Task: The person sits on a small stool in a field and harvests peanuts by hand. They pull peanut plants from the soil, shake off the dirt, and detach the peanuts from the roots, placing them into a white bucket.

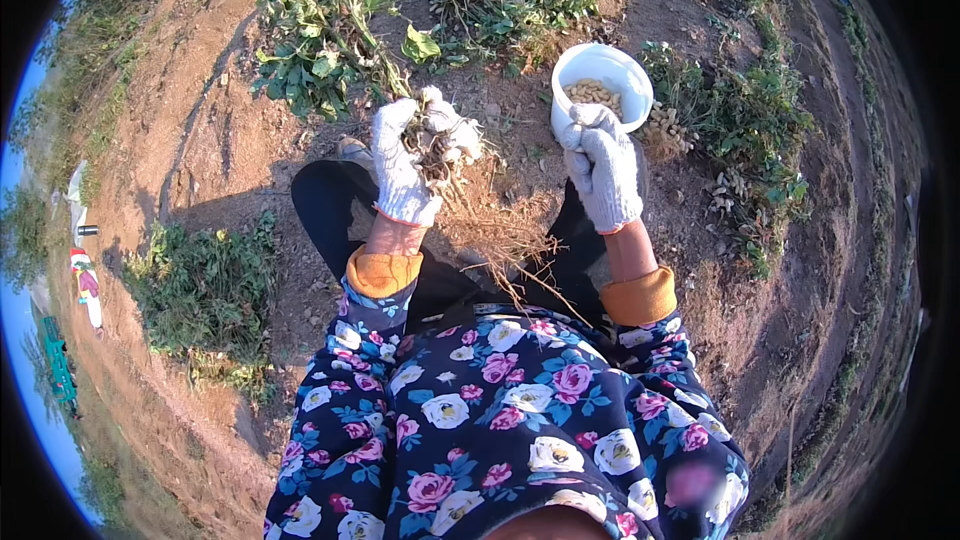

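Observation:
My left hand [395, 165], in a white knit glove, is closed around the base of an uprooted peanut plant [330, 37]. Its leafy top points away from me, and its thin pale roots [510, 240] hang back towards my lap. Pods and soil cling beside the fingers. In a matching glove, my right hand [604, 165] is at the near rim of a white plastic bucket [564, 116]. Its fingers are curled, and whether they grip the rim or pods cannot be seen. Loose peanut pods [592, 92] lie inside the bucket.
Pulled peanut plants [517, 7] lie ahead, and more plants with pods [742, 120] lie to the right of the bucket. Another leafy heap [206, 289] rests at my left. Bare reddish soil [202, 127] surrounds me; a green machine [60, 364] stands far left.

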`<action>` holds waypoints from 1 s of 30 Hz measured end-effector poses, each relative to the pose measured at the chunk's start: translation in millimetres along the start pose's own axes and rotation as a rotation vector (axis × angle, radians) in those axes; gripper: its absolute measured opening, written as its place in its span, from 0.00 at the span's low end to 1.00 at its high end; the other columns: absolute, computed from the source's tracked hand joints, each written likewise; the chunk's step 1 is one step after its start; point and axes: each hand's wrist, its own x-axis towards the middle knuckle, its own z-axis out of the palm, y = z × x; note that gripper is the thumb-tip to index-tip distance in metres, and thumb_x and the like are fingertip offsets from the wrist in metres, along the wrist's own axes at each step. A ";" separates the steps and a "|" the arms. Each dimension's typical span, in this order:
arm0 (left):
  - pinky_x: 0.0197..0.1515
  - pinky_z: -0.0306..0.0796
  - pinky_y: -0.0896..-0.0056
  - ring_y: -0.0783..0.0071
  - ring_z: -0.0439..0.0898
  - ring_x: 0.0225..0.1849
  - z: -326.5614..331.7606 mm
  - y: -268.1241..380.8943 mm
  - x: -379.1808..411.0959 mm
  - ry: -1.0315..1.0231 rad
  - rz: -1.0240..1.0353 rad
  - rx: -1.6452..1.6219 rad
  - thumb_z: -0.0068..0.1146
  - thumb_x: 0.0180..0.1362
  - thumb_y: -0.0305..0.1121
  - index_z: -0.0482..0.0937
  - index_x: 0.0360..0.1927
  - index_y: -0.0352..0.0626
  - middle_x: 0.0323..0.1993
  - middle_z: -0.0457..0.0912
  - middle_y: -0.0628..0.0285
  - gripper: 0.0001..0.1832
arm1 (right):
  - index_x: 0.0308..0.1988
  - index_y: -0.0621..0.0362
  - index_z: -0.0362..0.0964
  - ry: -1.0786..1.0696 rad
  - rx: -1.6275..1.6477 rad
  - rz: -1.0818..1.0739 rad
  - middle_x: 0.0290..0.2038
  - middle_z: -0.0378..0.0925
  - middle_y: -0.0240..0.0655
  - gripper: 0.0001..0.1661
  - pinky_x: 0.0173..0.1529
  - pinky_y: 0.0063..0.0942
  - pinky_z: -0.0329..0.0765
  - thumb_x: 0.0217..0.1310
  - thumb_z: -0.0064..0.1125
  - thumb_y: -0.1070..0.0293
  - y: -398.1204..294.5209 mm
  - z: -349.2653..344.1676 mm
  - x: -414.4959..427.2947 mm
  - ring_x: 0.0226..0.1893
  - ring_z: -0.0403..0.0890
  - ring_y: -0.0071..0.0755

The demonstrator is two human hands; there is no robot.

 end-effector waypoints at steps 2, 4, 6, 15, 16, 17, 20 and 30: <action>0.33 0.69 0.69 0.71 0.71 0.27 1.1 -9.7 1.9 0.058 0.084 0.157 0.49 0.61 0.42 0.72 0.42 0.45 0.27 0.73 0.68 0.13 | 0.46 0.61 0.71 -0.163 -0.200 0.071 0.30 0.75 0.27 0.11 0.22 0.13 0.64 0.63 0.48 0.74 -0.8 15.3 -13.3 0.19 0.65 0.13; 0.36 0.73 0.68 0.70 0.76 0.31 2.0 -14.0 0.4 0.131 0.124 0.301 0.49 0.62 0.42 0.73 0.45 0.43 0.30 0.75 0.65 0.15 | 0.48 0.61 0.72 -0.297 -0.401 -0.041 0.36 0.77 0.27 0.15 0.37 0.18 0.74 0.64 0.59 0.66 1.1 36.2 -19.0 0.33 0.75 0.15; 0.37 0.74 0.67 0.71 0.77 0.33 4.0 -14.7 -0.1 0.152 0.121 0.327 0.49 0.63 0.42 0.74 0.45 0.42 0.31 0.76 0.65 0.15 | 0.47 0.59 0.73 -0.396 -0.434 -0.153 0.37 0.77 0.27 0.17 0.43 0.21 0.74 0.59 0.65 0.67 17.6 39.3 -12.3 0.37 0.74 0.16; 0.52 0.75 0.61 0.61 0.81 0.47 15.1 -13.2 -5.6 0.110 0.099 0.302 0.45 0.67 0.47 0.72 0.55 0.32 0.47 0.81 0.51 0.26 | 0.41 0.59 0.74 -0.295 -0.352 0.029 0.29 0.74 0.23 0.10 0.34 0.18 0.69 0.65 0.58 0.64 11.2 46.9 -3.9 0.29 0.69 0.15; 0.55 0.73 0.58 0.57 0.80 0.50 11.0 -11.4 -4.6 0.143 0.121 0.351 0.43 0.67 0.48 0.70 0.59 0.28 0.52 0.79 0.47 0.30 | 0.42 0.58 0.74 -0.276 -0.308 0.023 0.31 0.73 0.23 0.11 0.34 0.18 0.68 0.66 0.55 0.63 14.9 46.2 -0.6 0.30 0.69 0.14; 0.54 0.74 0.58 0.58 0.81 0.48 11.7 -11.1 -4.8 0.190 0.140 0.394 0.46 0.66 0.45 0.73 0.55 0.30 0.50 0.80 0.48 0.26 | 0.42 0.58 0.74 -0.258 -0.263 0.017 0.33 0.73 0.23 0.11 0.34 0.17 0.67 0.68 0.52 0.62 18.6 45.4 2.8 0.32 0.68 0.14; 0.48 0.77 0.64 0.67 0.83 0.42 8.5 -8.4 -1.4 0.242 0.125 0.349 0.55 0.62 0.34 0.79 0.45 0.39 0.43 0.84 0.57 0.12 | 0.48 0.59 0.72 -0.371 -0.447 -0.231 0.41 0.75 0.28 0.14 0.43 0.22 0.72 0.65 0.55 0.67 44.3 20.4 20.3 0.40 0.73 0.20; 0.36 0.79 0.65 0.68 0.83 0.37 8.7 -17.4 7.4 0.328 0.182 0.359 0.53 0.65 0.36 0.79 0.45 0.43 0.39 0.84 0.61 0.11 | 0.55 0.57 0.68 -0.255 0.258 0.362 0.40 0.77 0.32 0.18 0.26 0.12 0.70 0.69 0.52 0.65 41.7 29.4 19.9 0.28 0.75 0.17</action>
